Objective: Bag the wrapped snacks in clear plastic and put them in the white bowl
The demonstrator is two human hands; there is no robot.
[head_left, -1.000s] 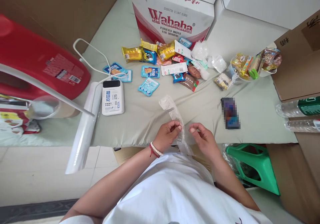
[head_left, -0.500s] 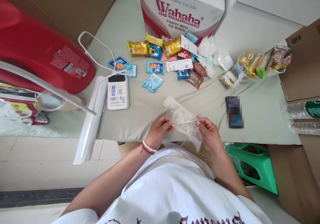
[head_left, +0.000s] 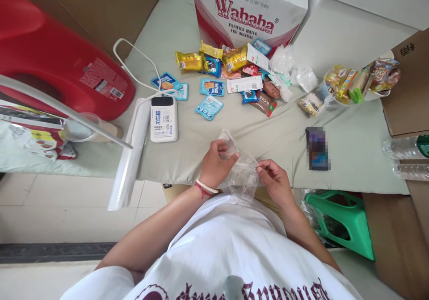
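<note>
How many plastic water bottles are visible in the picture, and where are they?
2. Both lie on their sides at the right edge: the bottle with a green label, and a clear bottle just below it. Each is cut off by the frame; others may be hidden.

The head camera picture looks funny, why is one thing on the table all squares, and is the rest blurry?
In the head view, the flat dark thing on the table is blotted into squares, so it cannot be read. The box lettering is sharp. The clear bag between the left hand and right hand shines faintly. Edges bend; light is soft.
</note>
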